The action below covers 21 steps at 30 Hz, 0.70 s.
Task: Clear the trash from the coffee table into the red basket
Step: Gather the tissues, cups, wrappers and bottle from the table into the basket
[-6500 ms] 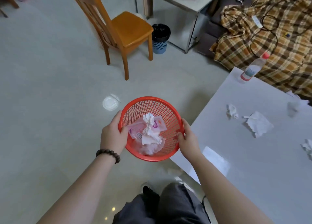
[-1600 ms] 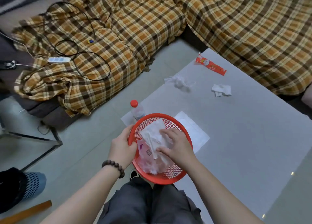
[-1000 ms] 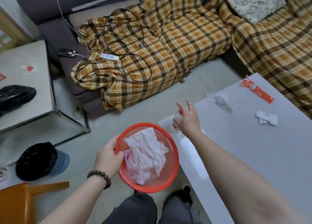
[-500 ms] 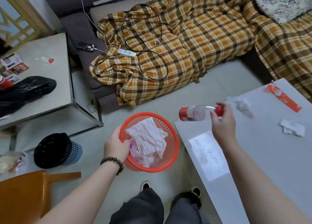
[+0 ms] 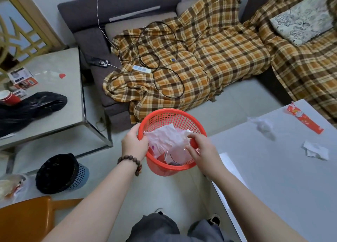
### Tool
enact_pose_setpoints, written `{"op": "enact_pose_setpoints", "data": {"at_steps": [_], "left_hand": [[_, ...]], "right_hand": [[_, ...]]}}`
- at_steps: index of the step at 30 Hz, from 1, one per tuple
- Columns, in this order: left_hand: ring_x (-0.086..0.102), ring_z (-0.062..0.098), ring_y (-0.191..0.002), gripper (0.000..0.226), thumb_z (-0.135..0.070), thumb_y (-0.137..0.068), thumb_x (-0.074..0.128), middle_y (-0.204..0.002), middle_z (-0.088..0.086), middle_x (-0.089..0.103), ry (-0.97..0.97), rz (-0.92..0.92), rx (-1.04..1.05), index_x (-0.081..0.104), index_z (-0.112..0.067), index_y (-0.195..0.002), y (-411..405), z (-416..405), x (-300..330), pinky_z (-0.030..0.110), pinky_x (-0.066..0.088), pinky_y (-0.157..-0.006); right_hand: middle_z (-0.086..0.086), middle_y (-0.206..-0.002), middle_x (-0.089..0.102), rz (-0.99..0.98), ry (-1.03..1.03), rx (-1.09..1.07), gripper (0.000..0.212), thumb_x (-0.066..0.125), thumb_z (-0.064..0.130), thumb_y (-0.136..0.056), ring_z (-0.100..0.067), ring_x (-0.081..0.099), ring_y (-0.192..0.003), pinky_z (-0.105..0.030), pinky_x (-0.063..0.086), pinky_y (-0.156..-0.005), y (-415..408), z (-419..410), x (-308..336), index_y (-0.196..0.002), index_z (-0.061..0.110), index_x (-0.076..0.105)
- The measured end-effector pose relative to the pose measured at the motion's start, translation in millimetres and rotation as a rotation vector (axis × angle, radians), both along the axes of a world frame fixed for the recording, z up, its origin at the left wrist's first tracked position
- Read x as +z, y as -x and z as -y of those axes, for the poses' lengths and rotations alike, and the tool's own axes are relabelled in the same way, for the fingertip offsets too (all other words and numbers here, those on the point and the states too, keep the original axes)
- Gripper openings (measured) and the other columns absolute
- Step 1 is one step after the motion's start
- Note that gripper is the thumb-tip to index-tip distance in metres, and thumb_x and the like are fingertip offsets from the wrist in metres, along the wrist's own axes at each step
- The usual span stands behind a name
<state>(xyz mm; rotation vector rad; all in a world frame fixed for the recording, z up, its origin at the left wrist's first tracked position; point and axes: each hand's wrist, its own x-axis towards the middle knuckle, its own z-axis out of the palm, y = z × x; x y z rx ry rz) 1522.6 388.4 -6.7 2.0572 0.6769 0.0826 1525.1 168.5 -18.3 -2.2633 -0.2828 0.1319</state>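
I hold the red basket (image 5: 175, 117) by its left rim with my left hand (image 5: 134, 144), just off the left edge of the white coffee table (image 5: 273, 178). Inside the basket lie crumpled white tissues (image 5: 166, 137) and a clear plastic bottle (image 5: 177, 155). My right hand (image 5: 202, 150) reaches in over the right rim, fingers curled on the bottle. On the table lie a red wrapper (image 5: 303, 121), a crumpled wad (image 5: 262, 126) and a white tissue (image 5: 316, 150).
A blue bin with a black liner (image 5: 60, 174) stands on the floor at left, under a grey side table (image 5: 54, 99) bearing a black bag. A wooden chair (image 5: 25, 218) is at lower left. A sofa with a plaid blanket (image 5: 200, 63) and cables lies beyond.
My right hand lifted the bottle off the table and brought it left into the basket. My left hand has kept its hold on the basket rim.
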Motion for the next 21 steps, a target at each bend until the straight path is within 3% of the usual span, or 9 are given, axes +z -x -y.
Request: {"op": "enact_pose_setpoints", "data": {"at_steps": [3, 5, 9, 13, 17, 19, 21], "left_hand": [[0.064, 0.012, -0.076, 0.046, -0.006, -0.076, 0.053, -0.084, -0.014, 0.070, 0.001, 0.045, -0.010, 0.065, -0.031, -0.113, -5.8, -18.8, 8.5, 0.021, 0.044, -0.065], [0.065, 0.014, -0.076, 0.043, -0.007, -0.076, 0.054, -0.083, -0.013, 0.071, -0.015, 0.072, -0.011, 0.066, -0.033, -0.107, -11.0, -33.5, 13.6, 0.024, 0.048, -0.066], [0.067, 0.017, -0.078, 0.036, -0.009, -0.077, 0.057, -0.079, -0.012, 0.070, -0.020, 0.076, 0.009, 0.065, -0.035, -0.101, -28.0, -58.3, 18.6, 0.033, 0.055, -0.074], [0.066, 0.016, -0.085, 0.041, -0.010, -0.079, 0.058, -0.087, -0.009, 0.072, -0.017, 0.075, 0.000, 0.065, -0.028, -0.115, -53.0, -65.7, 16.1, 0.034, 0.054, -0.082], [0.065, 0.010, -0.076, 0.046, -0.008, -0.077, 0.060, -0.077, -0.016, 0.069, -0.006, 0.087, -0.036, 0.065, -0.029, -0.117, -90.5, -54.0, 9.1, 0.028, 0.050, -0.074], [0.063, 0.004, -0.072, 0.048, -0.009, -0.075, 0.061, -0.071, -0.021, 0.066, -0.001, 0.087, -0.069, 0.065, -0.032, -0.117, -117.1, -44.9, 4.8, 0.024, 0.045, -0.068], [0.061, -0.002, -0.072, 0.049, -0.009, -0.076, 0.062, -0.073, -0.022, 0.065, 0.004, 0.074, -0.119, 0.064, -0.032, -0.119, -149.3, -34.9, 0.0, 0.021, 0.044, -0.065]], "right_hand": [[-0.008, -0.119, 0.060, 0.073, 0.087, 0.021, 0.038, 0.069, 0.016, -0.083, -0.027, 0.046, -0.121, -0.023, 0.030, -0.101, -17.8, -14.5, -0.5, -0.119, 0.010, 0.061], [-0.008, -0.137, 0.048, 0.057, 0.070, 0.014, 0.057, 0.073, 0.023, -0.080, -0.026, 0.034, -0.135, -0.024, 0.023, -0.109, -27.7, -23.0, 2.2, -0.132, 0.014, 0.052], [0.003, -0.154, 0.023, -0.028, -0.118, -0.153, 0.100, 0.078, 0.047, -0.068, -0.012, 0.017, -0.142, -0.029, 0.018, -0.113, -42.9, -35.0, 5.6, -0.148, 0.028, 0.020], [0.000, -0.158, 0.017, -0.323, -0.331, -0.332, 0.127, 0.077, 0.065, -0.052, -0.017, 0.023, -0.143, -0.043, 0.026, -0.115, -53.4, -40.0, -1.0, -0.149, 0.030, 0.003], [-0.003, -0.151, 0.035, -0.407, -0.506, -0.388, 0.109, 0.084, 0.028, -0.067, -0.015, 0.044, -0.129, -0.045, 0.039, -0.108, -74.2, -39.6, -12.4, -0.149, 0.023, 0.014], [0.000, -0.139, 0.051, -0.366, -0.586, -0.418, 0.087, 0.082, 0.018, -0.070, -0.014, 0.054, -0.121, -0.045, 0.043, -0.104, -92.5, -36.5, -17.7, -0.142, 0.022, 0.034], [0.000, -0.130, 0.058, -0.349, -0.682, -0.463, 0.076, 0.079, 0.014, -0.073, -0.014, 0.057, -0.118, -0.044, 0.045, -0.103, -114.5, -32.5, -21.6, -0.137, 0.022, 0.040]]}}
